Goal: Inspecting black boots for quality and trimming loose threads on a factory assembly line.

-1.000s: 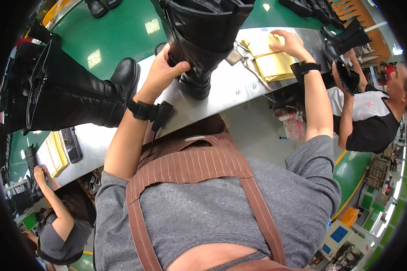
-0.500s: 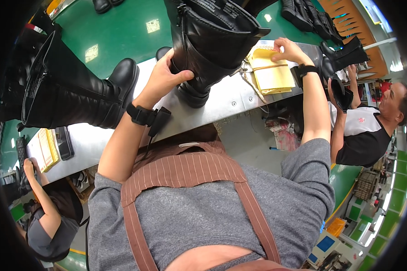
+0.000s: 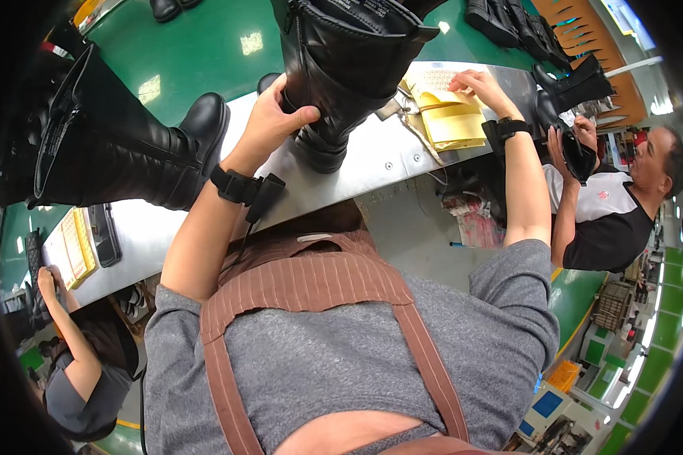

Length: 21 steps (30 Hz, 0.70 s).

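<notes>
A tall black boot [image 3: 345, 72] stands upright on the metal-topped bench [image 3: 372, 155], its open top toward me. My left hand [image 3: 269, 120] is closed round the side of its shaft, the thumb lying across the front. To the right lies a pad of yellow sheets [image 3: 454, 125] with a band across it; its top sheet is curled back and carries rows of small printed marks. My right hand [image 3: 479, 85] is over that top sheet, fingers bent and tips drawn together at it. Anything small between the fingertips is too small to make out.
Another tall black boot [image 3: 121, 144] lies tilted at the left. A phone [image 3: 105, 235] and a second yellow pad [image 3: 70, 246] lie near it. More boots [image 3: 501, 23] rest on the green surface [image 3: 197, 53]. Co-workers are at the right [image 3: 607, 205] and lower left [image 3: 83, 371].
My right hand has shifted slightly left and down onto the printed sheet, its fingers flatter than before. My left hand keeps its hold on the boot. The whole view has shifted a little.
</notes>
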Available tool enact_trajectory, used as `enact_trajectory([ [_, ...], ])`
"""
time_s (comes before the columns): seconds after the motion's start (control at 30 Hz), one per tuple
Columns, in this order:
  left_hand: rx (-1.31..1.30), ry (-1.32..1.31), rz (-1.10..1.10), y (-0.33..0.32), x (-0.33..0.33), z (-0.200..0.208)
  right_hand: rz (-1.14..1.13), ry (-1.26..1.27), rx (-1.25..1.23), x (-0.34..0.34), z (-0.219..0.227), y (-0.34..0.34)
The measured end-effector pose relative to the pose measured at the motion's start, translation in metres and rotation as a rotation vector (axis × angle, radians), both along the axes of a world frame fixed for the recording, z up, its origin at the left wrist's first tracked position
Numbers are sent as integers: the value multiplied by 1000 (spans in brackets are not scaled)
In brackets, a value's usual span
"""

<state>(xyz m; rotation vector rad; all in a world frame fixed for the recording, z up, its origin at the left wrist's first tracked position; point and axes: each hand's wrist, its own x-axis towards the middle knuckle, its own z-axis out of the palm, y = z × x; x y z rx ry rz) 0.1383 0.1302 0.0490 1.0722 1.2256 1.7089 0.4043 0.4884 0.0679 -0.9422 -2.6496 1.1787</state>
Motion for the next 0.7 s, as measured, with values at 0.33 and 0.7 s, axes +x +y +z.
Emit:
enact_trajectory([
  [0.33,-87,-190,106,10,-11,28,-203,-44,400,-11,-28,-25],
  [0.7,-130,-327,79,9,-18,44,-211,-48,357,-10,-36,-18],
])
